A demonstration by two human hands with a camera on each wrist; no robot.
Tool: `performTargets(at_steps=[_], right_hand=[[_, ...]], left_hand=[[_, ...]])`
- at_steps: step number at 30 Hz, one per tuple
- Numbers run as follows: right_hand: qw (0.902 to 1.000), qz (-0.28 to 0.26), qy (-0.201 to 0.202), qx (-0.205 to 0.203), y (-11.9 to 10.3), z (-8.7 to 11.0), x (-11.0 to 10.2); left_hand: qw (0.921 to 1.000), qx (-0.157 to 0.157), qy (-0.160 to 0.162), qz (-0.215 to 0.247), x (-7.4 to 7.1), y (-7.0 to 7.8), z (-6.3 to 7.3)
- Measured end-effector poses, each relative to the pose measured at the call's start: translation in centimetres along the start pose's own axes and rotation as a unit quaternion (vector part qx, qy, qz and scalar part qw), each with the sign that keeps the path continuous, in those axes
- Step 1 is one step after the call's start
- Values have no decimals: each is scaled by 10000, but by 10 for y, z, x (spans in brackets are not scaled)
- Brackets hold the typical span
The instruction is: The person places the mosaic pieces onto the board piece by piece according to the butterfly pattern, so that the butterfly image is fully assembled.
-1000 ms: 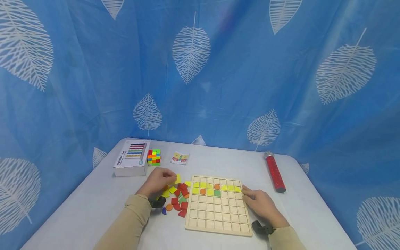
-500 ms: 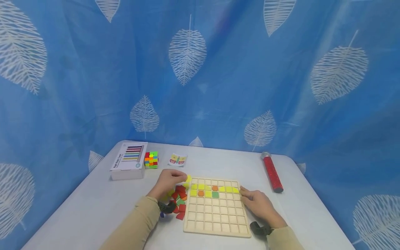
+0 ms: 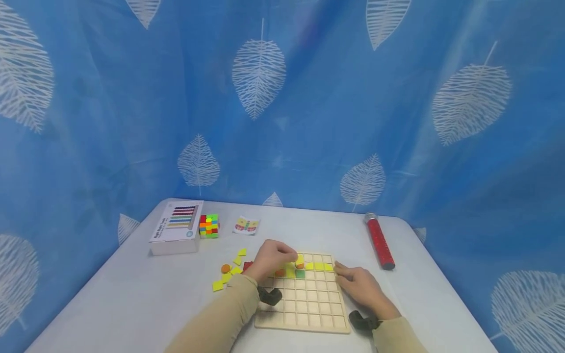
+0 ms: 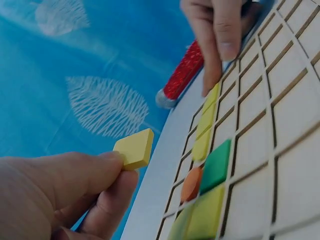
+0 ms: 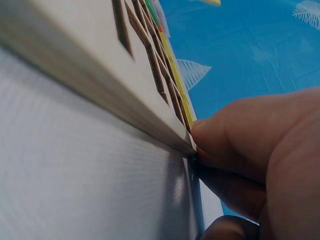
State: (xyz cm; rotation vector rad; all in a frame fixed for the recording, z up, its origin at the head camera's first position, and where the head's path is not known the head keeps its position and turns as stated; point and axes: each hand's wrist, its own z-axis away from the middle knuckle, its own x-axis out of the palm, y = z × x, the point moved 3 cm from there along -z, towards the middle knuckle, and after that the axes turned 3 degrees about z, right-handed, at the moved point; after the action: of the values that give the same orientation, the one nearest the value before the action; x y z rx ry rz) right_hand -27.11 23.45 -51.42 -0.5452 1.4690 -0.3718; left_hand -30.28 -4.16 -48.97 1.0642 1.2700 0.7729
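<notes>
My left hand point(image 3: 273, 257) pinches a yellow square tile point(image 4: 135, 149) between thumb and fingers, held above the upper part of a wooden grid board point(image 3: 313, 309). Several yellow tiles point(image 3: 319, 266), a green square tile point(image 3: 300, 274) and orange round pieces point(image 4: 191, 183) lie in the board's upper rows; the left hand hides some of them in the head view. At the board's right edge, my right hand point(image 3: 362, 287) grips the rim, its thumb and finger at the wood in the right wrist view.
Left of the board lie loose yellow tiles point(image 3: 218, 286), an orange disc point(image 3: 225, 268) and red pieces point(image 3: 248, 265), partly behind the left arm. Farther back are a white box point(image 3: 174, 245), a puzzle cube point(image 3: 209, 226) and a pattern card point(image 3: 246, 225). A red glittery microphone point(image 3: 380, 242) lies right.
My left hand has carried a yellow tile rightward from the loose pile to over the board. The right hand stays at the board's edge. The head view has shifted slightly.
</notes>
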Motion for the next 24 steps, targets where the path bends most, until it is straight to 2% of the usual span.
performTargets(at_steps=[5,12,18,24], right_hand=[[10000,41,5,-19,0,0,2],[9999,120,25,23,1,-1,1],[10000,19,-8,-6,-1,0,1],[9999,92,-9,44,-1,1,0]], left_hand=[[9986,-18,-106,-520,19,5,-2],[9888,320,-72,-1458,40,7,-8],[9795,304,-34,-1990,45,8,-7],[9730,390,-276,-2259,45,13,-6]])
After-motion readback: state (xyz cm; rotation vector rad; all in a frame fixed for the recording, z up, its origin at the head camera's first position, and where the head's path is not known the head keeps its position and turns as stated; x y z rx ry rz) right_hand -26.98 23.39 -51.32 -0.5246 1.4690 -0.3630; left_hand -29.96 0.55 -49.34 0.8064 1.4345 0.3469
